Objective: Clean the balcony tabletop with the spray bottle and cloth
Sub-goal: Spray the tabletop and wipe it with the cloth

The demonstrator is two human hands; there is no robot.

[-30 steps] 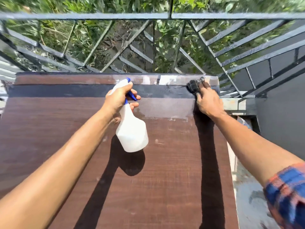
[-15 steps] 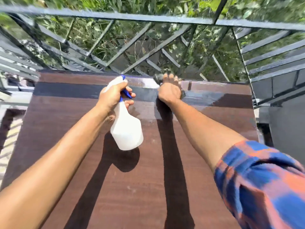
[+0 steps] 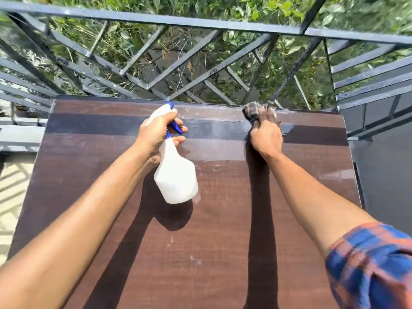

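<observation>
A brown wood-grain tabletop [image 3: 200, 253] fills the lower view, with wet streaks along its far edge. My left hand [image 3: 156, 132] grips the neck of a white spray bottle [image 3: 176, 179] with a blue trigger, held above the middle of the table with its body hanging toward me. My right hand [image 3: 265, 134] presses a dark checked cloth [image 3: 252, 110] flat on the far edge, right of the bottle. Most of the cloth is hidden under my fingers.
A grey metal railing [image 3: 200, 23] runs right behind the table's far edge, with green plants beyond it. A grey wall [image 3: 388, 170] stands close on the right. Light patterned floor [image 3: 11, 197] shows on the left.
My right hand slid the cloth left along the far edge, then back toward the right. The left hand kept the bottle in about the same spot. The camera view shifted.
</observation>
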